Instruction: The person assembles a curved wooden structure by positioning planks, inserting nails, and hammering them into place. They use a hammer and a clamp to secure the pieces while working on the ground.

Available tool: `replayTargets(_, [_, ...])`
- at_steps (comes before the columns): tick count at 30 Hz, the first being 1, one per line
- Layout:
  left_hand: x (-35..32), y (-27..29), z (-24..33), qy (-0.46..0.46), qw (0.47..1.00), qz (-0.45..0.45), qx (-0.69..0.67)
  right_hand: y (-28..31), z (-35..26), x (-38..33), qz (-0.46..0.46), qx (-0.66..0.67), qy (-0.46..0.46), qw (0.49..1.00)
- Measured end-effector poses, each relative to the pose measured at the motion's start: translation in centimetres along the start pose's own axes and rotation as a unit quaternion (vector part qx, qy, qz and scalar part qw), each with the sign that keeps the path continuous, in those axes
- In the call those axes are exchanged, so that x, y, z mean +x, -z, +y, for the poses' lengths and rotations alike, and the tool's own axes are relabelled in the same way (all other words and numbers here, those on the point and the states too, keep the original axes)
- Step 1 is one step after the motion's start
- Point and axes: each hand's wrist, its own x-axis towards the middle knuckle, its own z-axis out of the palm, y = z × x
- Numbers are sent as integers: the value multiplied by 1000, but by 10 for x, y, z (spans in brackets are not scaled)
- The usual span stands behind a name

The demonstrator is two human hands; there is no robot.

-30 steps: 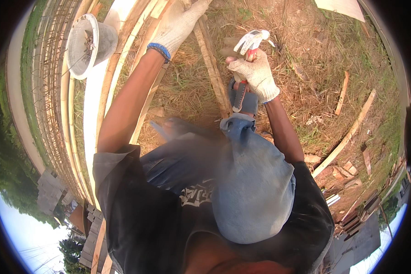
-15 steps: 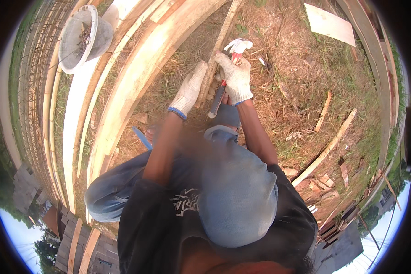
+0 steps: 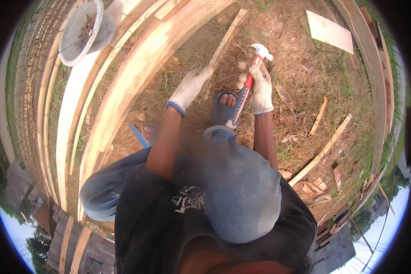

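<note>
My left hand, in a white knitted glove with a blue cuff, is closed around a narrow wooden strip. The strip slants up and away to the right from the hand, and its near end is partly covered by the glove. My right hand, gloved likewise, holds a claw hammer by its red and dark handle. The steel head points away from me, while the handle's butt reaches down close to my raised knee. Some of the right fingers show on the left side of the handle.
Long boards lie along the left, with a whitish bucket on its side over them. A pale flat panel lies far right. Sticks and wood scraps are scattered on the grass at right. My sandalled foot is below the hammer.
My right hand has moved right, away from the strip, taking the hammer along. The strip has shifted and tilted further right under my left hand, whose fingers now wrap around it.
</note>
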Motion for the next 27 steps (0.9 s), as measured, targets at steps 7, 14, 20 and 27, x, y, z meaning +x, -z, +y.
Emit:
replayTargets(7, [0,-12,-10,19,999,3,37,31,6,3,7,-249,25,968])
replayTargets(14, [5,-12,-23,-5,996,27,79,-5,-34,51,47,-456,315,831])
replayTargets(20, [5,-3,-10,4,997,14,73,0,-28,69,24,-398,441,804])
replayTargets(27, [14,9,-3,2,997,17,76,50,34,69,-68,-681,161,711])
